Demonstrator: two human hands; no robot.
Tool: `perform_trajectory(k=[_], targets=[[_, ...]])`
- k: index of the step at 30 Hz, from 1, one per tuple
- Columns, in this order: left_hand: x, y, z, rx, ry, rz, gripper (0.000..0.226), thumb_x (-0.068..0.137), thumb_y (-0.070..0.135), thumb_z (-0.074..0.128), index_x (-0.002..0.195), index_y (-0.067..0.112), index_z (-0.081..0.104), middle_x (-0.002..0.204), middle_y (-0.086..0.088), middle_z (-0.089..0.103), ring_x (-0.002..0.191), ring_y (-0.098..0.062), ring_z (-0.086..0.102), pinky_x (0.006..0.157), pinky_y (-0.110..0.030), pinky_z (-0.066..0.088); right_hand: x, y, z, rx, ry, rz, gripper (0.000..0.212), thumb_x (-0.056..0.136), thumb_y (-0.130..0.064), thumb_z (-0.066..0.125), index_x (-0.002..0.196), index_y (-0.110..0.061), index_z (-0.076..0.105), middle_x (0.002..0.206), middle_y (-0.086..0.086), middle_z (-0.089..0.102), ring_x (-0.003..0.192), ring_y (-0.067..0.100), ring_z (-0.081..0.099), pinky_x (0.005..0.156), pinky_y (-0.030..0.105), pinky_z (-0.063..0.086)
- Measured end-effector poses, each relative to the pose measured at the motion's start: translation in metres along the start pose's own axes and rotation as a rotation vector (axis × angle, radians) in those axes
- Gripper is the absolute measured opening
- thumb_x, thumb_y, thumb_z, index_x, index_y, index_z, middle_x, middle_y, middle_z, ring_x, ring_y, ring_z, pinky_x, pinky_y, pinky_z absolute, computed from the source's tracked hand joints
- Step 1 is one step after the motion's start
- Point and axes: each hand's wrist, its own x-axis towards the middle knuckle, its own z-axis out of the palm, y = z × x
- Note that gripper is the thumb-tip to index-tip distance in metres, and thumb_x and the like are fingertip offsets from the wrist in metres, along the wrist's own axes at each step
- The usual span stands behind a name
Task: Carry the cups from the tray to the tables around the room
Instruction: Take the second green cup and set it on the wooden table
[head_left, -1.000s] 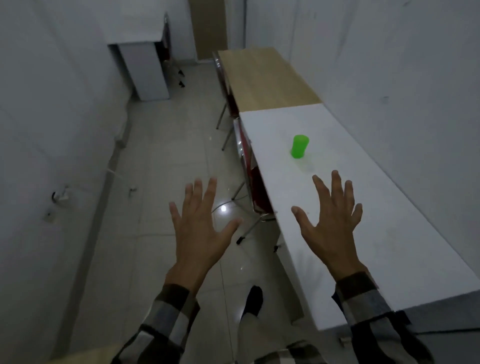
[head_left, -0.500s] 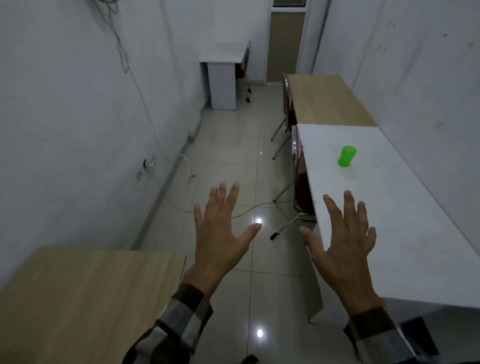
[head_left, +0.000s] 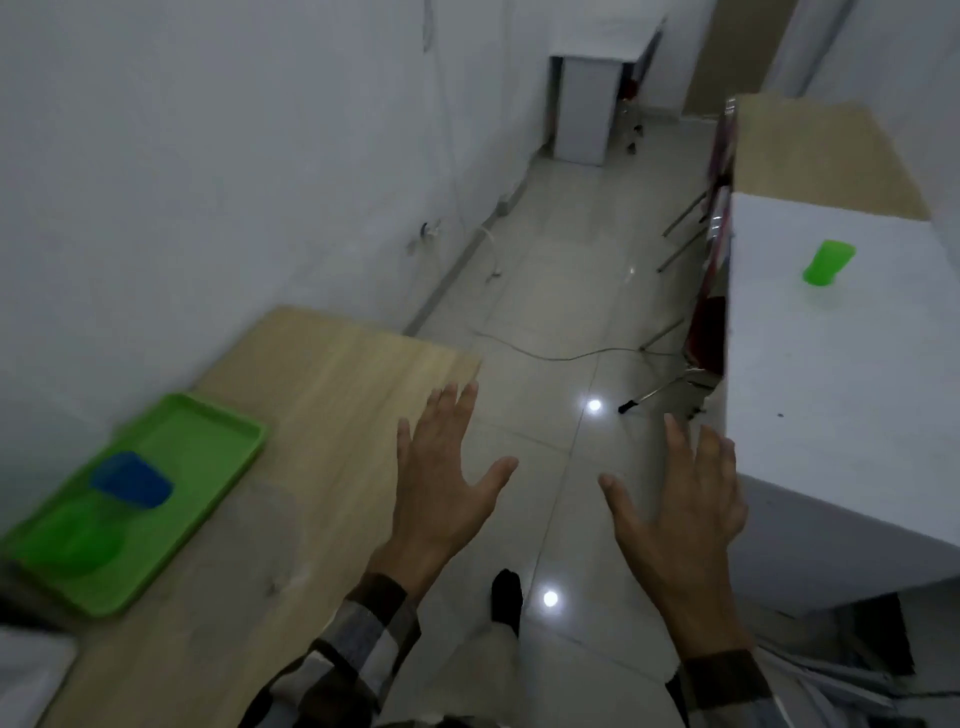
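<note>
A green tray (head_left: 208, 457) lies on a wooden table (head_left: 322, 415) at the left. In the tray sit a blue cup (head_left: 132, 478) and, closer to me, a blurred green cup (head_left: 78, 535). Another green cup (head_left: 826, 262) stands on the white table (head_left: 831, 395) at the right. My left hand (head_left: 441, 483) hovers open over the wooden table's right edge and the floor, fingers spread. Over the aisle, by the white table's near corner, my right hand (head_left: 680, 504) is open as well. Neither hand holds anything.
A tiled aisle (head_left: 561, 291) runs between the tables, with a cable (head_left: 550, 356) across it. Red chairs (head_left: 709, 322) are tucked under the right-hand tables. A second wooden table (head_left: 810, 150) and a white desk (head_left: 587, 93) stand farther back. My foot (head_left: 506, 597) is below.
The view has swung left and down, bringing the green tray with its cups into sight at the left. The green cup on the white table now lies farther right. Both hands stay open.
</note>
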Motion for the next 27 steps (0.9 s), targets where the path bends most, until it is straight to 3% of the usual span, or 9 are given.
perform_trajectory(k=[5, 11, 17, 21, 23, 27], targets=[[-0.083, -0.056, -0.065, 0.022, 0.171, -0.164, 0.088, 0.092, 0.062, 0.062, 0.168, 0.029, 0.032, 0.175, 0.005, 0.031, 0.163, -0.009, 0.021, 0.135, -0.046, 0.003, -0.054, -0.060, 0.038, 0.030, -0.163, -0.119, 0.091, 0.088, -0.056, 0.066, 0.161, -0.031, 0.017, 0.172, 0.007, 0.005, 0.159, 0.026, -0.003, 0.123, 0.062, 0.007], [-0.135, -0.127, -0.132, 0.041, 0.397, -0.380, 0.083, 0.089, 0.044, 0.077, 0.161, 0.015, 0.047, 0.166, -0.003, 0.048, 0.153, -0.025, 0.043, 0.127, -0.060, 0.030, -0.098, -0.131, 0.091, 0.063, -0.314, -0.291, 0.090, 0.090, -0.058, 0.062, 0.162, -0.033, 0.014, 0.173, 0.002, -0.002, 0.158, 0.018, -0.011, 0.125, 0.058, 0.003], [-0.162, -0.205, -0.195, -0.021, 0.471, -0.539, 0.085, 0.094, 0.033, 0.081, 0.165, 0.022, 0.037, 0.170, 0.000, 0.041, 0.158, -0.021, 0.035, 0.129, -0.049, 0.031, -0.125, -0.212, 0.150, 0.065, -0.432, -0.400, 0.089, 0.091, -0.058, 0.062, 0.161, -0.037, 0.011, 0.172, 0.002, -0.002, 0.158, 0.019, -0.011, 0.125, 0.060, 0.004], [-0.176, -0.254, -0.226, -0.122, 0.587, -0.612, 0.082, 0.095, 0.027, 0.081, 0.164, 0.027, 0.039, 0.165, -0.002, 0.047, 0.153, -0.021, 0.043, 0.123, -0.048, 0.041, -0.139, -0.250, 0.193, 0.133, -0.483, -0.513, 0.088, 0.091, -0.056, 0.062, 0.160, -0.039, 0.011, 0.172, -0.002, 0.002, 0.159, 0.015, -0.005, 0.126, 0.055, 0.007], [-0.180, -0.274, -0.237, -0.155, 0.637, -0.645, 0.082, 0.094, 0.025, 0.081, 0.164, 0.030, 0.039, 0.162, 0.000, 0.049, 0.148, -0.016, 0.046, 0.119, -0.041, 0.043, -0.139, -0.263, 0.211, 0.143, -0.513, -0.548, 0.089, 0.092, -0.055, 0.063, 0.161, -0.039, 0.009, 0.172, -0.004, 0.003, 0.159, 0.013, -0.003, 0.127, 0.053, 0.007], [-0.179, -0.304, -0.245, -0.175, 0.718, -0.696, 0.084, 0.093, 0.035, 0.082, 0.163, 0.032, 0.037, 0.154, 0.017, 0.045, 0.136, 0.020, 0.039, 0.109, -0.015, 0.035, -0.127, -0.286, 0.255, 0.121, -0.580, -0.640, 0.089, 0.093, -0.058, 0.061, 0.161, -0.039, 0.007, 0.172, -0.005, 0.003, 0.159, 0.014, -0.002, 0.126, 0.050, 0.007]])
